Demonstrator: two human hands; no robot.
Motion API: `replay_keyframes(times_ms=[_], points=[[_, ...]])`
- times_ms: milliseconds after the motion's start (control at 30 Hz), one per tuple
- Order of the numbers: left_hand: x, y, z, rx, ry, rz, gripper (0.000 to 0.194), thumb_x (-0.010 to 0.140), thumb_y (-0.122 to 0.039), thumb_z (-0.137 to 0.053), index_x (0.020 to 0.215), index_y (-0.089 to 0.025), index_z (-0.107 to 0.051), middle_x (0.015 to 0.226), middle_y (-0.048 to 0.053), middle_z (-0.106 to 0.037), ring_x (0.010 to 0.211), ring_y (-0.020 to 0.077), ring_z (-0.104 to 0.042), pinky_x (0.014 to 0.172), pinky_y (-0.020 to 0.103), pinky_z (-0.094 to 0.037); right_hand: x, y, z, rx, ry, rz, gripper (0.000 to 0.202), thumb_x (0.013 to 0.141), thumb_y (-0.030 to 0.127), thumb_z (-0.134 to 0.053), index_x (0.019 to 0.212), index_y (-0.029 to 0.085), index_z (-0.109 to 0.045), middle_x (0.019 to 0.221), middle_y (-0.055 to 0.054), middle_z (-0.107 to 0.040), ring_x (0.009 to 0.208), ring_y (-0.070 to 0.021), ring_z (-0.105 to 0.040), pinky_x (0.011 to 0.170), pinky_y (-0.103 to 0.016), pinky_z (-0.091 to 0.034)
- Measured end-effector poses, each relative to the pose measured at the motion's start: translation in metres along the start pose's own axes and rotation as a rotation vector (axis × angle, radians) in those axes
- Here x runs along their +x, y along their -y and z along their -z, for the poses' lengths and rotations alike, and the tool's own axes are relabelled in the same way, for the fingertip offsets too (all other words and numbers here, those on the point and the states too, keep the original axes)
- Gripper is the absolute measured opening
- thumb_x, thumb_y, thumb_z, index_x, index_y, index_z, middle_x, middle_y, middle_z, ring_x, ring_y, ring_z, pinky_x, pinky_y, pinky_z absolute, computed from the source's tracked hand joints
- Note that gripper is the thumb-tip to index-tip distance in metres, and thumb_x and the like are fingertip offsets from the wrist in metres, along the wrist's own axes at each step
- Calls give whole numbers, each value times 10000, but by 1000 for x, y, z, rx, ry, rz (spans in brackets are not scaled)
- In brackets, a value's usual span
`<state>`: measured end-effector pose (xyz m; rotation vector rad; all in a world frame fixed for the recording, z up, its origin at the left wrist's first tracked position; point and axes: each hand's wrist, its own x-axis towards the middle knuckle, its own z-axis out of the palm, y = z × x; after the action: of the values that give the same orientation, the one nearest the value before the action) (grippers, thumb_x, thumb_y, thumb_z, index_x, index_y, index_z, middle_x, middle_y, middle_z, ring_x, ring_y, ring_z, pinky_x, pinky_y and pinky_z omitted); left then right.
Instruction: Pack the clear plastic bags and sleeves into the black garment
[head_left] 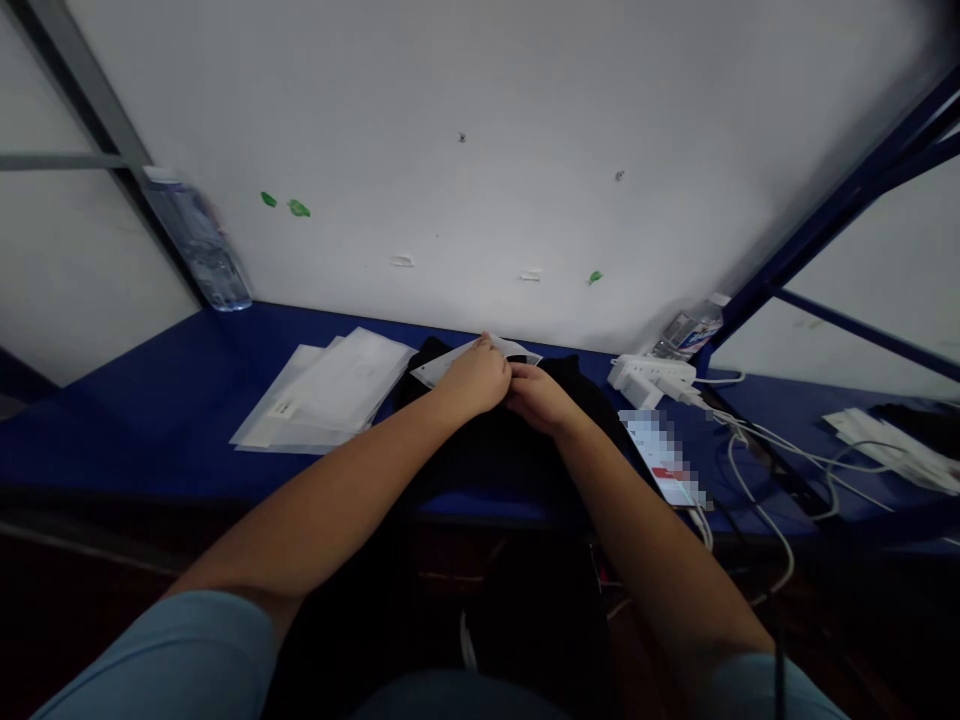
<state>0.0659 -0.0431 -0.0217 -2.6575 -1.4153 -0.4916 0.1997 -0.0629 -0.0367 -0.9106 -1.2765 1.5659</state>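
Note:
A black garment (480, 460) lies spread on the blue bed-like surface in front of me. On its far part rests a translucent plastic bag (431, 371), its far corner close to the wall. My left hand (478, 376) lies over the bag with its fingers closed on it. Right against it, my right hand (541, 397) has its fingers curled and pressed together at the bag's near side. The fingertips overlap, so what the right hand pinches is hidden. To the left lies a small stack of clear plastic bags (337, 385).
A large water bottle (199, 245) leans at the back left. At right are a white power strip (652, 375) with plugs, a phone (664, 460), white cables (757, 435) and a smaller bottle (690, 325). A blue metal frame (847, 200) rises beyond them.

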Motion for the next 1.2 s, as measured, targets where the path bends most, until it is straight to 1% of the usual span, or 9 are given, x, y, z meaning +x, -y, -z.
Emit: replay_keyframes(times_ms=[100,167,400,467,600,767,867,1067,1200], points=[[-2,-5,4,-17,-28,101,470,1016,-195,-321,1312,72,-569,1483,303,-482,1448,304,-422,1196,386,-347,2,2,1,53,-40,35,243,573,132,-642,794,199,-720,805,-25,-738,840,-204,-680,793,-315,-539],[-4,-7,6,-25,-53,124,483,1016,-210,-327,1337,82,-540,1517,316,-428,1454,318,-410,1186,408,-359,3,4,1,78,-49,37,262,565,119,-620,793,204,-715,794,-16,-734,838,-201,-679,782,-305,-536],[-4,-8,9,-27,-94,88,481,984,-189,-382,1373,59,-517,1537,298,-411,1447,320,-419,1193,427,-340,3,7,-3,35,-16,-31,182,601,138,-610,764,198,-664,759,-25,-704,836,-199,-681,793,-315,-540],[-4,-7,11,-46,-81,76,474,981,-186,-387,1364,56,-526,1530,295,-425,1446,305,-424,1197,408,-334,1,10,1,-22,-85,-50,207,618,149,-612,812,199,-665,772,-23,-700,809,-189,-675,769,-309,-540],[-5,-8,12,-72,-52,46,450,990,-168,-369,1334,56,-553,1523,291,-438,1449,280,-424,1204,375,-321,-2,11,6,-25,-308,-53,265,636,176,-589,887,221,-660,757,3,-677,742,-161,-650,754,-304,-542],[-6,-11,14,-91,-45,25,454,1003,-160,-345,1354,47,-544,1532,280,-431,1459,277,-410,1204,387,-327,1,3,0,66,-138,13,157,589,169,-582,736,214,-616,685,8,-640,701,-157,-619,692,-266,-511],[-7,-12,14,-93,-30,16,454,1006,-161,-339,1356,42,-545,1526,275,-443,1459,272,-410,1205,387,-324,4,1,-1,74,-146,16,133,578,157,-566,697,214,-574,665,15,-616,686,-155,-605,683,-269,-504],[-6,-10,13,-110,47,-7,494,1021,-267,-365,1425,-11,-489,1529,247,-457,1409,286,-478,1148,408,-392,5,6,10,21,-248,-34,94,606,154,-559,644,226,-510,602,34,-562,612,-138,-571,631,-258,-508],[-11,8,32,-164,220,-124,501,1045,-422,-341,1390,-125,-549,1499,170,-526,1352,266,-539,1098,390,-432,2,15,22,-123,-385,-87,42,720,202,-583,692,231,-570,598,9,-618,592,-154,-629,612,-268,-535]])
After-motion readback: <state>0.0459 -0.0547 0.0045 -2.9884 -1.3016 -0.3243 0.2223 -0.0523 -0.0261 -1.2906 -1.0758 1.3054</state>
